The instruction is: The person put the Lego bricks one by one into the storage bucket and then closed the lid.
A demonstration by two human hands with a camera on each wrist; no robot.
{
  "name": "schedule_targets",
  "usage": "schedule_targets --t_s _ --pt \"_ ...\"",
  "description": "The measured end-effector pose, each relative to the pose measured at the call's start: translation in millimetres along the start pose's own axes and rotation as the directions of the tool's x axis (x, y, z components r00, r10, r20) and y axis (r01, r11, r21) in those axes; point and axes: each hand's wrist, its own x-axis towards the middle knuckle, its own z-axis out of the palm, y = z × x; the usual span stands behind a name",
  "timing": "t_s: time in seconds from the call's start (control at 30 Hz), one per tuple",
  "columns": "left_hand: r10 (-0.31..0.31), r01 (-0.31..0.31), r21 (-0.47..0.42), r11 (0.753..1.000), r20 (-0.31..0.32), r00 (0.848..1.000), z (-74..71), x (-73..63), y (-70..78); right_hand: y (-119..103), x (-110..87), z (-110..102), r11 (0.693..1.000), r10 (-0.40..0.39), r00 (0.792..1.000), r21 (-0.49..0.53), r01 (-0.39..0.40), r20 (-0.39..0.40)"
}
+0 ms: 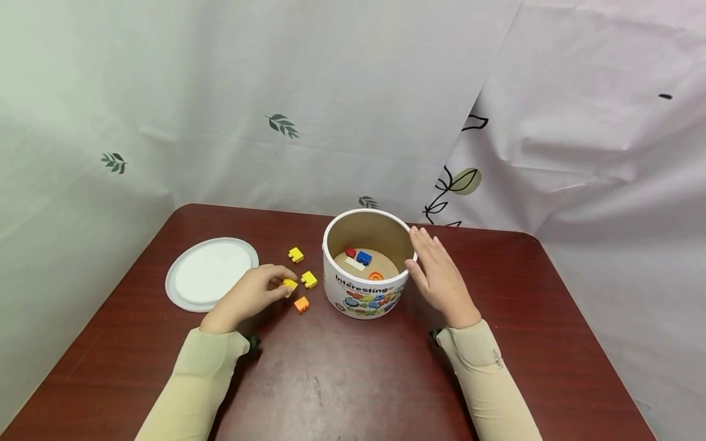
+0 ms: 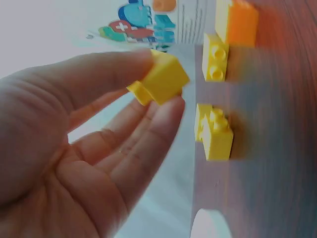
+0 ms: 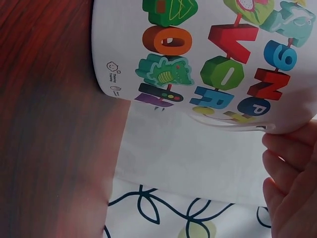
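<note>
Between thumb and fingertips, my left hand (image 1: 255,294) pinches a yellow toy brick (image 2: 166,79), held above the table in the left wrist view. Two more yellow bricks, one farther back (image 1: 296,255) and one nearer the bucket (image 1: 309,280), lie beside that hand with an orange brick (image 1: 301,304). My right hand (image 1: 438,278) rests its straight fingers against the right rim of a white printed bucket (image 1: 358,300). Inside the bucket sit a blue brick (image 1: 364,258), a red piece (image 1: 350,252), a white flat piece (image 1: 355,264) and an orange ring-shaped piece (image 1: 375,276).
A round white lid (image 1: 212,272) lies flat on the left of the dark red-brown table (image 1: 342,380), just behind my left hand. White cloth (image 1: 353,92) with leaf prints hangs behind the table's far edge and along its sides.
</note>
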Motion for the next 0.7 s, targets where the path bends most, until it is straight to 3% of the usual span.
schedule_targets --t_s 0.33,0.53,0.7 --pt "-0.031 0.022 -0.227 0.974 -0.038 0.999 8.7 6.0 9.2 0 1.1 1 1.000 0.006 1.000 0.011 -0.006 0.002" --pt "-0.050 0.029 -0.373 0.927 -0.045 0.998 14.5 8.7 16.8 1 0.2 2 1.000 0.010 1.000 0.012 -0.010 0.007" --pt "-0.032 0.004 -0.396 0.918 -0.066 0.997 15.4 10.7 26.5 1 -0.8 1 1.000 0.008 1.000 0.017 -0.007 -0.002"
